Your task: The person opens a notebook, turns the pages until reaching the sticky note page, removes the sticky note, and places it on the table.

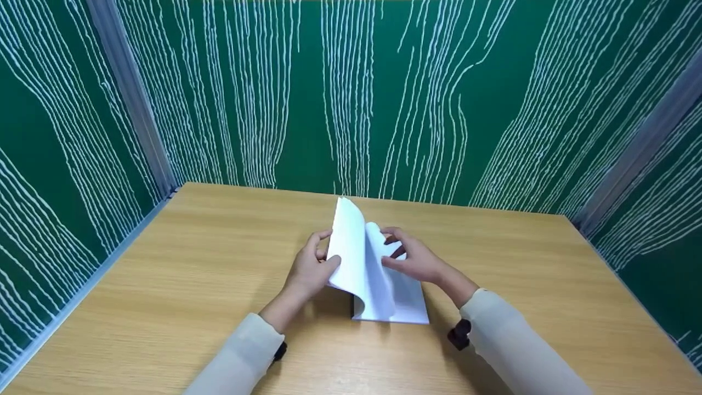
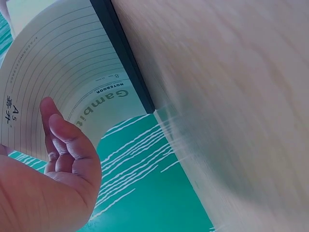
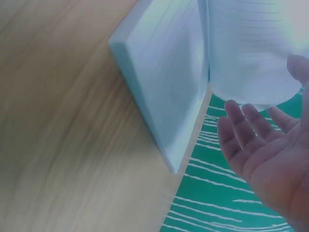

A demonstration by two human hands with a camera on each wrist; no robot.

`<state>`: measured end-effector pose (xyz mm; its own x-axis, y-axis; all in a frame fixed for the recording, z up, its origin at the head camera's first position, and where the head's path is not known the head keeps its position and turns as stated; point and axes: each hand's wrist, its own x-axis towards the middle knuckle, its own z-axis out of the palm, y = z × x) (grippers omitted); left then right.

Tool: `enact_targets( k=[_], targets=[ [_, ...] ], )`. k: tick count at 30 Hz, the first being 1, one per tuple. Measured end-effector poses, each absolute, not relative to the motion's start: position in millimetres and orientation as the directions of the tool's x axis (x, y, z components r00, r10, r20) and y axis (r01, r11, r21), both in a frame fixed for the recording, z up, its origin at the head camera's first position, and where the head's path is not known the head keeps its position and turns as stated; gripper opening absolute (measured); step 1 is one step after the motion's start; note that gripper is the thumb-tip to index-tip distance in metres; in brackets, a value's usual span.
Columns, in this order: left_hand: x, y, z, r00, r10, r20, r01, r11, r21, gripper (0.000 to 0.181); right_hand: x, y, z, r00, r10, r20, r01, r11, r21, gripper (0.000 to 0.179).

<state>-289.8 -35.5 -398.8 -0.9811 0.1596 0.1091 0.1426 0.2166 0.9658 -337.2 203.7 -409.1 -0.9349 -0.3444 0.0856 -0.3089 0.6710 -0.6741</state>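
Observation:
A lined notebook (image 1: 408, 299) lies on the wooden table, its cover and a bunch of pages raised and bent over to the left. My left hand (image 1: 312, 269) grips that raised part, thumb on the page side and fingers against the cover. In the left wrist view, the cover (image 2: 63, 63) shows ruled lines, the printed words "Gambit" and "NOTEBOOK", and a dark spine (image 2: 126, 58). My right hand (image 1: 417, 260) is beside a curled page (image 1: 377, 263), fingers spread and loosely bent. The right wrist view shows its thumb (image 3: 298, 67) at the page; whether it touches is unclear.
The wooden table (image 1: 192, 274) extends around the notebook on all sides. Green panels (image 1: 307, 109) with wavy white lines stand behind and at both sides, with grey posts (image 1: 134, 93) at the corners. Dark wrist bands (image 1: 459, 334) show below the sleeves.

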Motion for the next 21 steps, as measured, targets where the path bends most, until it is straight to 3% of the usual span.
enact_targets(
  k=[8,16,21],
  targets=[
    [-297.3,-35.0,-410.1,-0.981,0.153,0.118,0.148,0.203,0.968,0.052,-332.1,189.9,-409.4,-0.963,-0.265,0.045,-0.224,0.695,-0.683,0.090],
    [-296.8,-35.5,-409.7,-0.981,0.150,0.122,0.152,0.206,0.967,0.053,-328.1,184.2,-411.1,-0.951,-0.309,0.017,-0.251,0.738,-0.627,0.067],
    [-298.5,-36.6,-409.0,-0.976,0.161,0.144,0.180,0.233,0.956,0.052,-324.1,181.5,-408.1,-0.928,-0.372,0.007,-0.293,0.720,-0.628,0.061]
  ],
)
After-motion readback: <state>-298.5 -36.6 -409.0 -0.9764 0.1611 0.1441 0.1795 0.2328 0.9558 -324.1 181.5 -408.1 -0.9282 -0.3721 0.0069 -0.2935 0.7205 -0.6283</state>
